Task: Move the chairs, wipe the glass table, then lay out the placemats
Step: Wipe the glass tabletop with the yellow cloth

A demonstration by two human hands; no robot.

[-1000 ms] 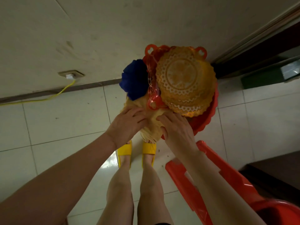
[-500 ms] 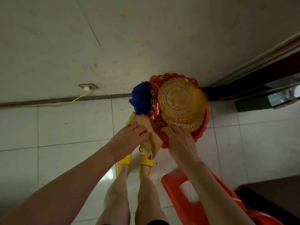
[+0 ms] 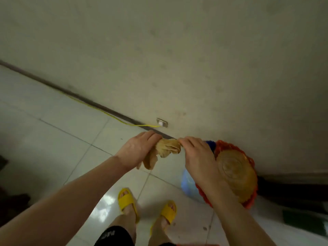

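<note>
Both hands are on the tan cloth (image 3: 166, 151): the left hand (image 3: 137, 150) grips its bunched end, the right hand (image 3: 197, 153) pinches the other. To the right, golden placemats (image 3: 237, 173) sit in a red basket (image 3: 250, 201) above white floor tiles (image 3: 53, 139).

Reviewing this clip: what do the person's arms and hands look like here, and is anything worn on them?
Both arms are bare from the bottom edge of the frame to the fingers: no sleeves or gloves show. The left hand and right hand show no rings, watch or wristband on the sides facing the camera, and no markings. Fingernails look short and unpainted, though the picture is slightly blurred.
</note>
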